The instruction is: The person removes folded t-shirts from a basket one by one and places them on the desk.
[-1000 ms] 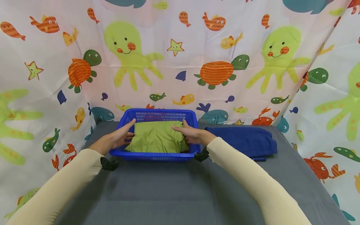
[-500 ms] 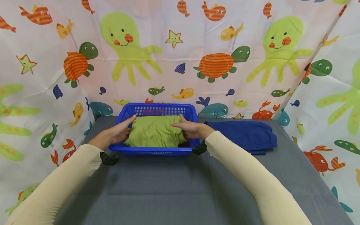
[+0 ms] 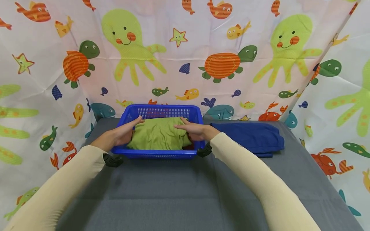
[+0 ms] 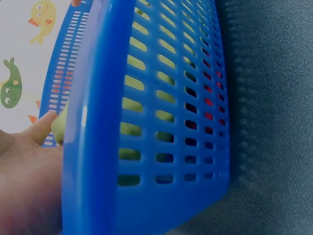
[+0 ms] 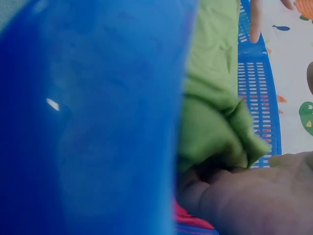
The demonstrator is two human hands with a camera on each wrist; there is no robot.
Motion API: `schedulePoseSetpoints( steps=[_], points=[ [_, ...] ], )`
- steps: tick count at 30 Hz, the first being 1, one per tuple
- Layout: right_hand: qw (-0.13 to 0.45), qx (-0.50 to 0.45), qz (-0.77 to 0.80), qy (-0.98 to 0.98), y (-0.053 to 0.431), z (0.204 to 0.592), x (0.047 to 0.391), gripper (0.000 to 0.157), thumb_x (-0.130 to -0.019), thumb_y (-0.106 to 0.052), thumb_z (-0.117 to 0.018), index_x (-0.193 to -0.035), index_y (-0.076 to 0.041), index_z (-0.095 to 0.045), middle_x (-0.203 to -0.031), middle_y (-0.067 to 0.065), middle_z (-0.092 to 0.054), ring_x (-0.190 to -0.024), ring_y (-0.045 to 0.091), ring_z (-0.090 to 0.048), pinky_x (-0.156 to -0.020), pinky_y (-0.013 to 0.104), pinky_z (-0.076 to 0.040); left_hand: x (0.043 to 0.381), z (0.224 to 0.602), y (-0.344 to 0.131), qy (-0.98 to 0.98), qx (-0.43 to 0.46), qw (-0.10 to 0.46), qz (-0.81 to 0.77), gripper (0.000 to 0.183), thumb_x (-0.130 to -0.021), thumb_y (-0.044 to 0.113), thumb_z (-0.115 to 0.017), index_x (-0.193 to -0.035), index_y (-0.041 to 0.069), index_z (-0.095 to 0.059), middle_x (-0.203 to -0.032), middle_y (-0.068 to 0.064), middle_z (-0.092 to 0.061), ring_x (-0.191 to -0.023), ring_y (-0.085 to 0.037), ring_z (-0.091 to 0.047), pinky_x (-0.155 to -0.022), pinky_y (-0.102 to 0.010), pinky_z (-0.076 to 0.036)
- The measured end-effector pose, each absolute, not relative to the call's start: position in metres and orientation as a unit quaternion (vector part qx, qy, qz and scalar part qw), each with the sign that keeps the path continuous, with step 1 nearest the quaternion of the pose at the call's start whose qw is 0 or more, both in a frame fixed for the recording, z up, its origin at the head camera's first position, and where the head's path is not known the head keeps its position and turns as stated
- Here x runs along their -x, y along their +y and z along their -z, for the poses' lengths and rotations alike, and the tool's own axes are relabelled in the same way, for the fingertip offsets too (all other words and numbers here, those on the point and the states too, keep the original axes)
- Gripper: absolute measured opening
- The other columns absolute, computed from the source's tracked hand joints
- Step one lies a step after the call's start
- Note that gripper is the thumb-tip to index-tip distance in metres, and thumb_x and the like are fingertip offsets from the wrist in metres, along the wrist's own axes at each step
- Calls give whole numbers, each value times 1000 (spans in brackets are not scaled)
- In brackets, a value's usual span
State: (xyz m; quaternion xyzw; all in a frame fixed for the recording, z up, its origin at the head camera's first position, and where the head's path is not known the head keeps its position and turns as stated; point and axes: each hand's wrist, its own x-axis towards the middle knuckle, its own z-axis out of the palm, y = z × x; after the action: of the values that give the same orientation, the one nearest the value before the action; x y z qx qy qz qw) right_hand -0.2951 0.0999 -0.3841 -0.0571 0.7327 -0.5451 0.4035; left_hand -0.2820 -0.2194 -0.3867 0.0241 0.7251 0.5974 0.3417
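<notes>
Left grip (image 3: 121, 132) and right grip (image 3: 198, 131) edge inward on the green cloth (image 3: 159, 133)

We see the two a touch closer together than a second ago, while the blue basket (image 3: 156, 154) keeps its spot and our head view has tipped slightly lower. And there's the green cloth, rumpled, inside that basket and between the pair! The right grip has fingers tucked under a fold at the cloth's end and a digit across the top: it's holding on. Over on the left, we catch a digit touching the other end, but the rim covers the rest in the wrist view, so we can't tell how wide that grip is. Low in the basket, we spot something red (image 5: 188, 219). Just to the basket's right lies a folded navy cloth (image 3: 251, 138), on the grey-covered bench (image 3: 162, 186), and behind it all hangs a sea-creature curtain (image 3: 188, 38).
</notes>
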Motion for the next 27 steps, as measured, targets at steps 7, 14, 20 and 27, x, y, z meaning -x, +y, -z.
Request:
schedulePoseSetpoints(
  steps=[7, 14, 20, 27],
  points=[
    [403, 83, 556, 722, 101, 385, 298, 73, -107, -42, -46, -162, -40, 1, -170, -6, 22, -158, 25, 18, -127, 61, -2, 280, 388, -222, 727, -38, 363, -582, 87, -98, 73, -25, -164, 24, 2, -168, -7, 29, -155, -38, 25, -123, -65, 10],
    [420, 112, 530, 728, 103, 385, 297, 73, -107, -39, -47, -164, -33, -2, -172, -3, 14, -159, 26, 14, -127, 61, -4, 279, 389, -221, 744, -35, 379, -548, 86, -97, 75, -25, -165, 24, -9, -166, -6, 32, -153, -39, 29, -121, -68, 12],
    [412, 120, 513, 743, 101, 387, 295, 75, -105, -37, -52, -165, -29, -8, -173, -1, 7, -160, 25, 10, -128, 58, -2, 280, 394, -221, 753, -37, 377, -537, 81, -102, 68, -24, -165, 19, -10, -166, -6, 33, -154, -38, 27, -123, -66, 9],
    [416, 109, 508, 746, 99, 388, 294, 80, -103, -32, -57, -165, -26, -6, -173, 1, 8, -160, 25, 8, -128, 56, -6, 280, 397, -220, 760, -45, 369, -533, 77, -107, 49, -40, -164, 14, -4, -169, -11, 23, -155, -36, 26, -123, -65, 10]
  ],
)
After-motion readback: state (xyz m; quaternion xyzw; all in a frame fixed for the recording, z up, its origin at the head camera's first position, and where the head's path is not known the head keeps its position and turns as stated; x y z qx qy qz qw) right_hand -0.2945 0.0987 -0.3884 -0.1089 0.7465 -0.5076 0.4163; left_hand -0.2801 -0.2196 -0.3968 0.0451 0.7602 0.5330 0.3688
